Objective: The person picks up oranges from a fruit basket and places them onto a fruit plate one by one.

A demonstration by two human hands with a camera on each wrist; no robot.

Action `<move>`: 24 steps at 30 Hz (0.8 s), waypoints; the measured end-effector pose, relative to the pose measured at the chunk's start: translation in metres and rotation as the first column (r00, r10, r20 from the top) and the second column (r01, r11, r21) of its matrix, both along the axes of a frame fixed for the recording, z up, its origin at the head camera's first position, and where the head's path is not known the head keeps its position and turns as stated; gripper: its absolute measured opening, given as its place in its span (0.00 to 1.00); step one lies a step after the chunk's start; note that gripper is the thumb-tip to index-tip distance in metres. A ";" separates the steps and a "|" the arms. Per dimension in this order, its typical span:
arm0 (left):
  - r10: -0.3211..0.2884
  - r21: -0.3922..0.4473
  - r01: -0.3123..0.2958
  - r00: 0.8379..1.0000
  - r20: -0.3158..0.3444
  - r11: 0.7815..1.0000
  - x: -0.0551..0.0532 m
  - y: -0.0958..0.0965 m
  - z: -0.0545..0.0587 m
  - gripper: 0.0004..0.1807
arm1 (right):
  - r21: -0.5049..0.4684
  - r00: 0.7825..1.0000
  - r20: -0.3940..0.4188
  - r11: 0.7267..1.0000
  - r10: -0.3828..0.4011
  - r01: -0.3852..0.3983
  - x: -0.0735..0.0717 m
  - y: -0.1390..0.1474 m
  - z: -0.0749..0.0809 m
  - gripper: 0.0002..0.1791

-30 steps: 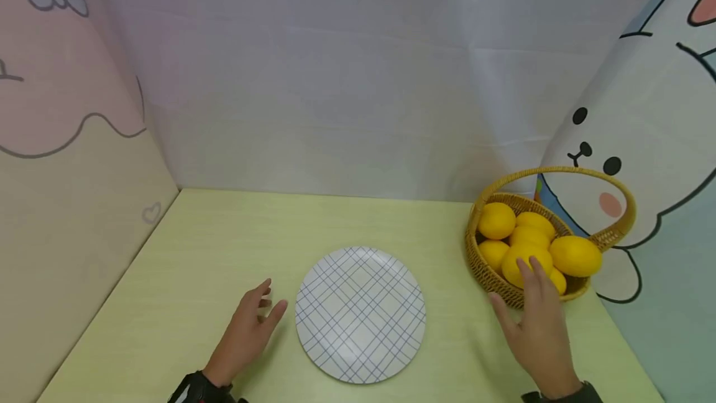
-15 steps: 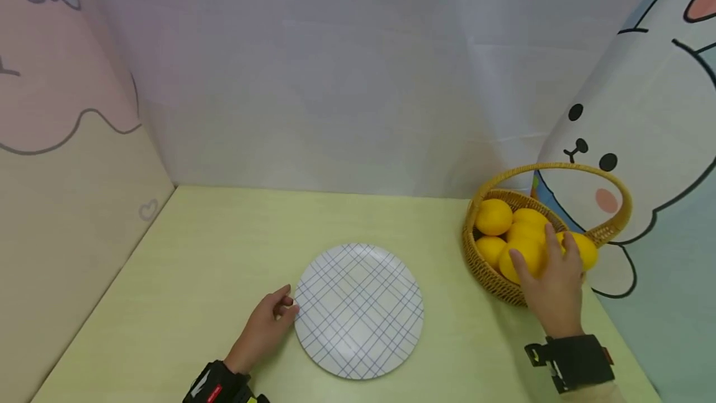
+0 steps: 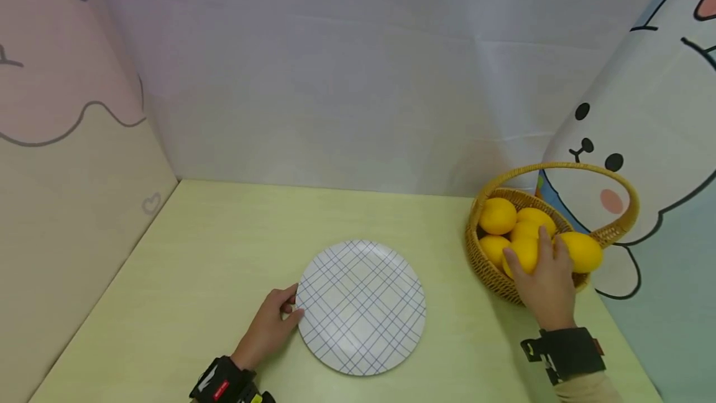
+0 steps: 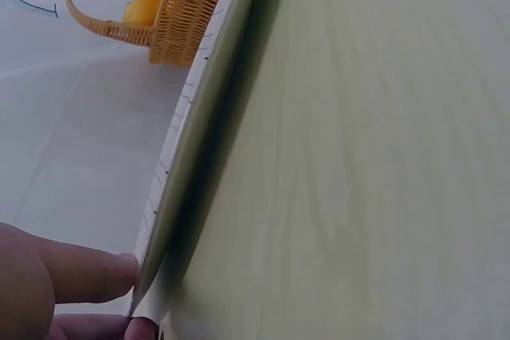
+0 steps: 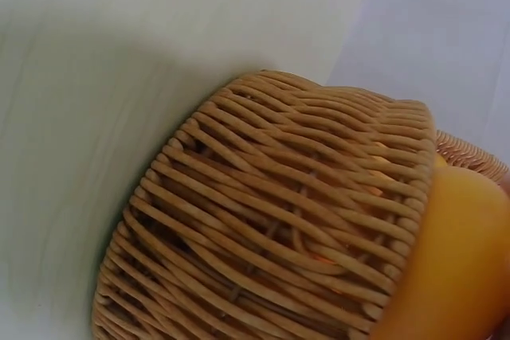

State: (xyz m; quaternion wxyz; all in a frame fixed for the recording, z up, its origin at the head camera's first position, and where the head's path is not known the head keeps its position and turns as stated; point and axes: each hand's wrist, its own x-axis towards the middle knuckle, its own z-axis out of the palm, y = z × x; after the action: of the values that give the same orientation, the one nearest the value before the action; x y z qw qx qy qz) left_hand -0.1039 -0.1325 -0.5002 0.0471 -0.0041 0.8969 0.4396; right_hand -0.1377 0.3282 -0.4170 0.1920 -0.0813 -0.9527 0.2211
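Observation:
My left hand (image 3: pixel 268 325) pinches the left rim of a white plate with a blue checked pattern (image 3: pixel 360 310). In the left wrist view the thumb and fingers (image 4: pixel 88 272) meet at the rim of the plate (image 4: pixel 171 145), seen edge-on with shadow beneath. My right hand (image 3: pixel 547 288) reaches into a wicker basket (image 3: pixel 492 275) and grips a yellow lemon (image 3: pixel 524 252) near its front, thumb on the left, fingers on the right. The right wrist view shows the basket wall (image 5: pixel 271 212) and a lemon (image 5: pixel 454 252); most of that hand is outside this view.
Several other lemons (image 3: pixel 498 216) fill the basket, whose arched handle (image 3: pixel 559 166) stands over them. The pale wooden table (image 3: pixel 240 229) meets a light cloth backdrop (image 3: pixel 335 92) at the back. Cartoon-printed panels (image 3: pixel 73 204) stand at both sides.
My left hand has moved right to the plate's rim and taken hold of it. My right hand has reached farther into the basket, then shifted slightly left onto the front lemon.

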 end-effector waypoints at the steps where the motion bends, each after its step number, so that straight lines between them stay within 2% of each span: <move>1: 0.007 -0.006 -0.007 1.000 0.003 1.000 0.000 0.001 0.000 0.32 | -0.003 1.000 0.003 1.000 0.002 -0.002 0.000 -0.001 0.001 0.48; 9: 0.007 -0.030 -0.007 1.000 0.011 1.000 0.000 0.002 0.001 0.33 | -0.014 1.000 0.021 1.000 0.001 -0.001 0.000 -0.006 0.005 0.45; 18: 0.004 -0.046 -0.003 1.000 0.008 0.999 0.002 0.003 0.004 0.34 | -0.058 0.998 -0.058 0.998 0.037 -0.041 0.002 -0.010 0.006 0.38; 24: -0.003 -0.043 0.003 1.000 0.006 0.999 0.002 0.003 0.003 0.33 | -0.106 0.994 -0.074 0.990 0.084 -0.092 0.002 -0.009 0.002 0.34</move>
State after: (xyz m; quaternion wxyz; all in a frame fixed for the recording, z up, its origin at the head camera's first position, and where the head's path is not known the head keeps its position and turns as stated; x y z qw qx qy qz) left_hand -0.1015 -0.1293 -0.4971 0.0504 -0.0051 0.9060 0.4202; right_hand -0.1358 0.3189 -0.4148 0.2104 -0.0419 -0.9346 0.2839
